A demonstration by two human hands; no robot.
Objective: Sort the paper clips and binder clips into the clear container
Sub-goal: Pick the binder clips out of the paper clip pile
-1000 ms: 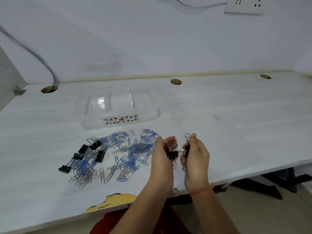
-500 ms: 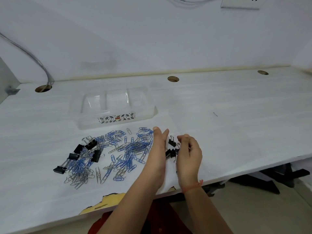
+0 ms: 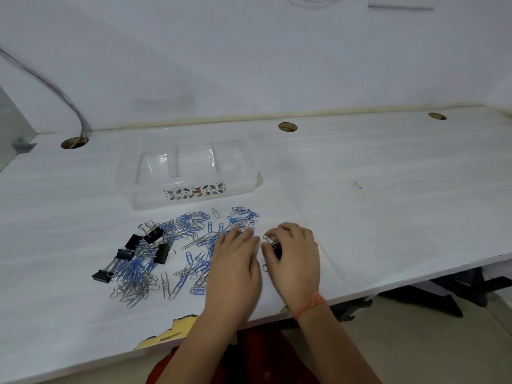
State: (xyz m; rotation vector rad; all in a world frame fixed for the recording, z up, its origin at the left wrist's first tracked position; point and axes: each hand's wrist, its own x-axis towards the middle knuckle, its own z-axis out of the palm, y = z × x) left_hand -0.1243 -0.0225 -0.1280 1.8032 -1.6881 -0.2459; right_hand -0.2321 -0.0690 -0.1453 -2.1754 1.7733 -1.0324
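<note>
A spread of blue and silver paper clips (image 3: 177, 250) lies on the white desk, with several black binder clips (image 3: 144, 245) mixed into its left side. Behind it stands the clear container (image 3: 191, 189) with three compartments, all without clips. My left hand (image 3: 235, 261) lies flat, fingers apart, on the right part of the pile. My right hand (image 3: 293, 253) is cupped over black binder clips (image 3: 275, 246) just right of the pile; its fingers curl around them.
The desk's front edge (image 3: 388, 284) runs close below my hands, with a chipped yellow patch (image 3: 166, 332) at the left. Cable holes (image 3: 287, 126) dot the back of the desk; a cable (image 3: 55, 87) drops into the left one.
Both hands have come down from holding binder clips in the air to the desk. The left hand has flattened onto the paper clips; the right now covers the binder clips.
</note>
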